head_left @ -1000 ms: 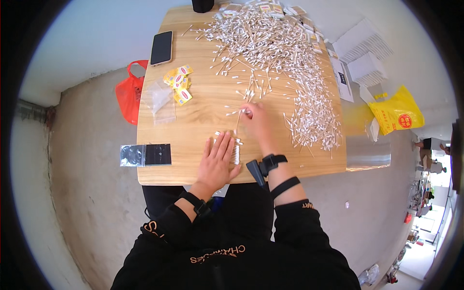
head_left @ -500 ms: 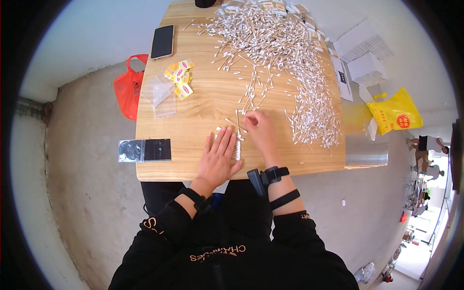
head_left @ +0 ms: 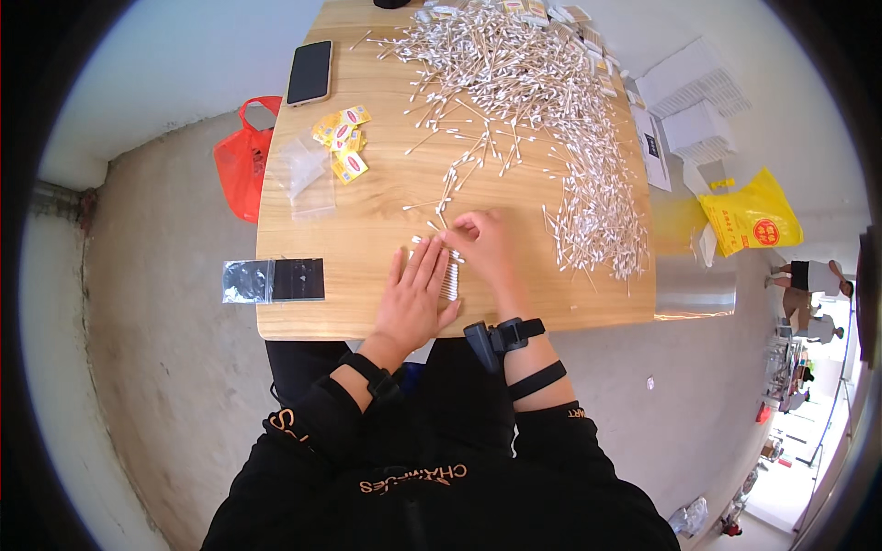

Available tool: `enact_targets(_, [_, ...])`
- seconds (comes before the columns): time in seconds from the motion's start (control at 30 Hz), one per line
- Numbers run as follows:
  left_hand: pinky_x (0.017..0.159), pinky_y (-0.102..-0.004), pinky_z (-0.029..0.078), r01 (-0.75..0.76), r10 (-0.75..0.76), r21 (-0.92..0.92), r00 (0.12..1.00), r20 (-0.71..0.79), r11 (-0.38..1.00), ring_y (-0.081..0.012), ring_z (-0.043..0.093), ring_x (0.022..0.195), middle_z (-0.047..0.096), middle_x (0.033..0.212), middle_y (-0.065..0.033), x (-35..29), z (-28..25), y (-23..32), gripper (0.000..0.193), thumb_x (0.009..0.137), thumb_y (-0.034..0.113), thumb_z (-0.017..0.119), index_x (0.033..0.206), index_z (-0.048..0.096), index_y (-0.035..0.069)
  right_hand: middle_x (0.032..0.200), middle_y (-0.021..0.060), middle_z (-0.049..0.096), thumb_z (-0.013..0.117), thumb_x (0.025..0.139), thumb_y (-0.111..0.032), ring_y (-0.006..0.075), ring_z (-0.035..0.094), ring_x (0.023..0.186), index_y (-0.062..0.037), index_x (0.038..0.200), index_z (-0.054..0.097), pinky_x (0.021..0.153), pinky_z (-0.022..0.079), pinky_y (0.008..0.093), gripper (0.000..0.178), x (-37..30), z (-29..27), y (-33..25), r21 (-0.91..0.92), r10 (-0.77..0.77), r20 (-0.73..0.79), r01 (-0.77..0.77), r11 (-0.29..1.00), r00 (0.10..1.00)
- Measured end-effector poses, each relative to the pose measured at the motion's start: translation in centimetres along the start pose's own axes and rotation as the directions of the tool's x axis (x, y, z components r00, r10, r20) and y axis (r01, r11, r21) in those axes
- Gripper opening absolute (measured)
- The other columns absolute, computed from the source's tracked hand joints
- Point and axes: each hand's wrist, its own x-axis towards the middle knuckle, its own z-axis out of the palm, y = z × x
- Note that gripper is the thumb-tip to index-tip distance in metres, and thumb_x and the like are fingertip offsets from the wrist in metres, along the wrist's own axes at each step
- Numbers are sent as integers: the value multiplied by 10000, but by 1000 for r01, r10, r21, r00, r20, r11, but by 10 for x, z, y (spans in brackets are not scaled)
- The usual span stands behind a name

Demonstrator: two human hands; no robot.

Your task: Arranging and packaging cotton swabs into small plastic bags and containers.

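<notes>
My left hand [head_left: 410,298] lies flat, palm down with fingers stretched, on a neat row of cotton swabs [head_left: 450,283]. Their white tips show along the hand's right side, and the rest is covered. Beside its fingertips, my right hand [head_left: 485,250] pinches thumb and forefinger at the far end of the row, on what looks like a single cotton swab; the fingers partly hide it. A few loose swabs [head_left: 446,193] lie just beyond my fingertips. Farther back spreads a large heap of cotton swabs [head_left: 514,78], which curves down the table's right side.
At the left of the wooden table [head_left: 367,239] are a phone [head_left: 310,73], yellow cards [head_left: 349,165], clear plastic bags [head_left: 308,179] and a black-and-clear pouch [head_left: 274,280]. A red bag [head_left: 244,165] hangs at the left edge; a yellow bag [head_left: 755,216] is at right. Small boxes [head_left: 588,41] sit behind the heap.
My right hand has moved left, its fingertips now close to my left fingertips. Some loose swabs beyond the hands have shifted toward me and to the left. My left hand stays in place.
</notes>
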Motion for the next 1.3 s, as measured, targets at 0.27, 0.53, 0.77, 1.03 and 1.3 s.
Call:
enact_targets(0.27, [1155,-467,132,-23,23,-2,1000,-1,1000,-275,244,1411,303,1500,-152,3,-2,3,734,867,472,520,1403,364,-5,849,88,602,682,794,-147,222,615,722,-90,882,668,656,501,329,106,15,2,19,74,47,-101,-39,996,994])
enact_targets(0.53, [1157,-466,130,-19,19,-4,1000,19,1000,-271,221,1421,285,1510,-143,3,-2,2,762,856,474,536,1419,338,1,847,115,643,681,800,-247,242,625,737,-55,895,663,686,503,364,215,36,11,13,-12,51,-217,-55,998,975])
enact_targets(0.77, [1157,-470,127,-15,15,-18,999,43,1000,-271,217,1422,278,1514,-143,4,-3,4,767,844,473,545,1416,343,3,785,63,658,679,815,-284,220,634,712,-45,926,668,679,501,345,264,57,9,19,-90,176,-50,-179,980,983])
enact_targets(1.03, [1155,-473,131,-13,13,-13,1000,5,1000,-273,237,1412,290,1508,-146,3,2,1,737,860,472,528,1401,366,-3,774,21,653,621,887,-157,87,589,644,-34,1134,609,584,467,237,277,35,-15,31,370,251,202,-311,876,947])
enact_targets(1.3, [1152,-467,143,-18,18,-5,1000,-12,1000,-270,234,1413,291,1507,-145,3,2,2,736,858,473,539,1392,376,-6,830,59,586,573,901,-100,155,588,716,-55,1315,452,632,480,285,433,17,-45,55,185,271,-605,-199,962,749])
